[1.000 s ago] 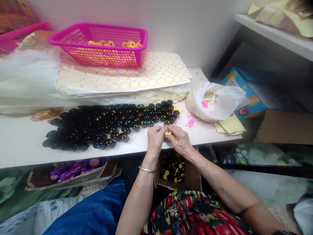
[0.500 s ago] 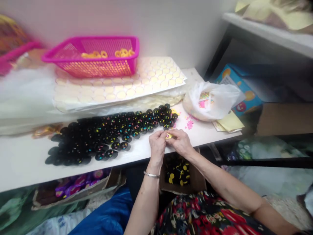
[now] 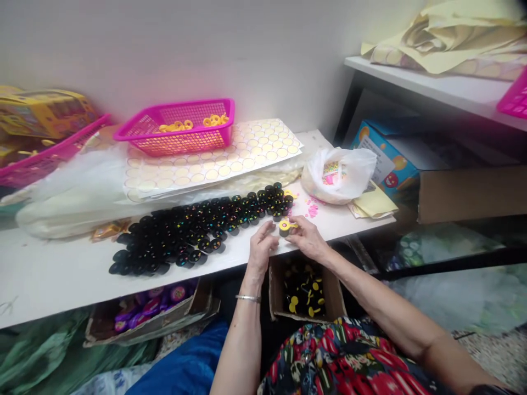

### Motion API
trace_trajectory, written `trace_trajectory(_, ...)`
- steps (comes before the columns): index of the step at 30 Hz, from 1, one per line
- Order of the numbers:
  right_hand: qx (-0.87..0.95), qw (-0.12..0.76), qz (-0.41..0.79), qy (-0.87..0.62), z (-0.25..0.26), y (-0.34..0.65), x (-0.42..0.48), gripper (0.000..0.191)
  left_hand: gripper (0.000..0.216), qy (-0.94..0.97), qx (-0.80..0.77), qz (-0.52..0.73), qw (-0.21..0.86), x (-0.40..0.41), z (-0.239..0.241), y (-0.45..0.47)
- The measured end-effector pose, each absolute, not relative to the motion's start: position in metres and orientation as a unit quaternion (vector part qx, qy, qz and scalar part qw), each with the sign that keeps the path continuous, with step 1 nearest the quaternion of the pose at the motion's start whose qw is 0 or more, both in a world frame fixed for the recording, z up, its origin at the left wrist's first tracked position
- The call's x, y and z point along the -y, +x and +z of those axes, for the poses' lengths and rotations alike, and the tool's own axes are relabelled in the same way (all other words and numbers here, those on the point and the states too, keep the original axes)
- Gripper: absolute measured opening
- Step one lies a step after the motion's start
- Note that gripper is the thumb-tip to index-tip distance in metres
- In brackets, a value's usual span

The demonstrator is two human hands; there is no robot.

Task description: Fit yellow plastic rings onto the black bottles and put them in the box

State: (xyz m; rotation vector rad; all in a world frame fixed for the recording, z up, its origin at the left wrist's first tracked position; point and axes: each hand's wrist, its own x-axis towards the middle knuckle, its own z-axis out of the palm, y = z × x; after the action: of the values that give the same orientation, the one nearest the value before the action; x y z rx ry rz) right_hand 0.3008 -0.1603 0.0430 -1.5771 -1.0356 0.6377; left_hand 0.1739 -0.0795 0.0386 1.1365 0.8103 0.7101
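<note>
At the table's front edge, my right hand (image 3: 308, 237) pinches a small round black piece with a yellow top (image 3: 285, 226) that has a tab on its side. My left hand (image 3: 262, 244) is just left of it, its fingers apart and holding nothing. To the left stand rows of small black cups (image 3: 206, 222) with bright coloured bits inside. Behind my right hand lie loose pink bits (image 3: 313, 209). Below the edge is an open cardboard box (image 3: 273, 282) containing black and yellow pieces.
A pink basket (image 3: 181, 147) of yellow rings sits on sheets of round stickers (image 3: 247, 163). A white plastic bag (image 3: 358, 170) of coloured bits stands at the right. Purple items fill a carton (image 3: 140, 329) below left. A shelf (image 3: 411, 82) juts out at upper right.
My hands have moved apart. The left fingers have come off the black and yellow piece, which stays in my right hand. The camera view has shifted, showing more of the shelf.
</note>
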Motion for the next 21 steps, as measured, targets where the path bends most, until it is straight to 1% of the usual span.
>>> trace_trajectory(2,0.444,0.538,0.268,-0.664,0.041,0.302,0.161,0.021,0.067,0.573,-0.347,0.292,0.683,0.082,0.038,0.175)
trace_trajectory(3,0.453,0.535,0.259,-0.664,0.04,0.302,0.161,0.014,0.069,0.6,-0.345,0.284,0.663,0.083,0.038,0.178)
trace_trajectory(4,0.462,0.534,0.252,-0.662,0.041,0.302,0.161,0.01,0.067,0.62,-0.348,0.281,0.645,0.085,0.037,0.181)
trace_trajectory(6,0.48,0.531,0.254,-0.65,0.043,0.301,0.161,0.006,0.053,0.635,-0.357,0.299,0.616,0.086,0.037,0.187)
trace_trajectory(8,0.501,0.533,0.279,-0.623,0.047,0.302,0.164,0.007,0.037,0.638,-0.364,0.328,0.594,0.088,0.037,0.189)
trace_trajectory(10,0.501,0.547,0.316,-0.591,0.05,0.304,0.17,0.017,0.029,0.647,-0.356,0.353,0.575,0.09,0.039,0.187)
trace_trajectory(11,0.488,0.557,0.342,-0.578,0.051,0.306,0.174,0.027,0.028,0.657,-0.345,0.364,0.562,0.092,0.041,0.184)
trace_trajectory(14,0.415,0.585,0.46,-0.523,0.053,0.309,0.185,0.065,0.027,0.718,-0.298,0.378,0.503,0.1,0.051,0.173)
trace_trajectory(15,0.391,0.591,0.498,-0.499,0.054,0.31,0.188,0.075,0.026,0.743,-0.281,0.378,0.475,0.104,0.055,0.171)
trace_trajectory(16,0.372,0.596,0.53,-0.476,0.056,0.31,0.19,0.081,0.025,0.768,-0.262,0.377,0.446,0.108,0.06,0.169)
trace_trajectory(18,0.351,0.593,0.567,-0.451,0.06,0.311,0.193,0.081,0.02,0.811,-0.219,0.371,0.396,0.117,0.067,0.168)
trace_trajectory(21,0.349,0.548,0.605,-0.46,0.068,0.311,0.195,0.069,0.014,0.841,-0.183,0.38,0.339,0.128,0.07,0.169)
